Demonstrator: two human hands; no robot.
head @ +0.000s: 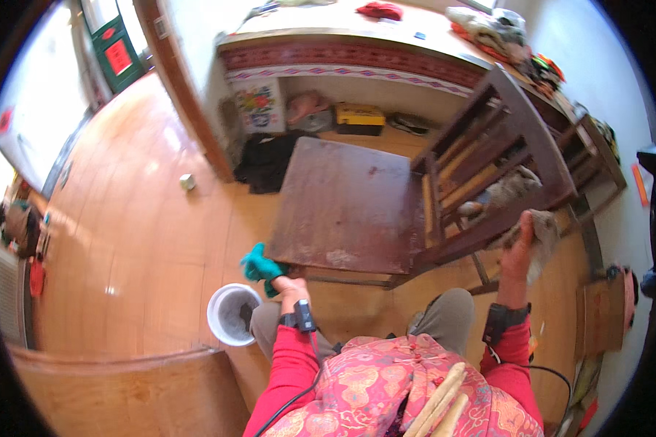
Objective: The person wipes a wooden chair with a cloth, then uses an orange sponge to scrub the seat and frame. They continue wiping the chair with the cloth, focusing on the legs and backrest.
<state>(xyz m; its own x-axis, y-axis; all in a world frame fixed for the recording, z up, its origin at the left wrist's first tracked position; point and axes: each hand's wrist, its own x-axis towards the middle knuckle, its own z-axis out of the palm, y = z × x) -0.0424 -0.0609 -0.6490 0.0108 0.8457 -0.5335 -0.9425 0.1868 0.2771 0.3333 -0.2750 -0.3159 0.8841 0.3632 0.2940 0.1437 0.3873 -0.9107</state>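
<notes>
A dark brown wooden chair (341, 207) stands before me, its slatted backrest (516, 131) to the right. My left hand (291, 287) is at the near left corner of the seat, with a bunched teal cloth or glove (262, 267) in its fingers; which of the two I cannot tell. Beside the near end of the backrest, my right hand (516, 259) holds a greyish rag (544, 240), its thumb pointing up. Whether the rag touches the wood is not clear. A white bucket (218, 322) stands beside my left knee, with something dark inside.
A curved wooden furniture panel (126, 388) is at the lower left. A long table (328, 27) behind the chair bears clothes, with a yellow-and-black box (359, 117) beneath. A small pale cube (187, 182) lies on the floor. A cardboard box (601, 317) stands at the right.
</notes>
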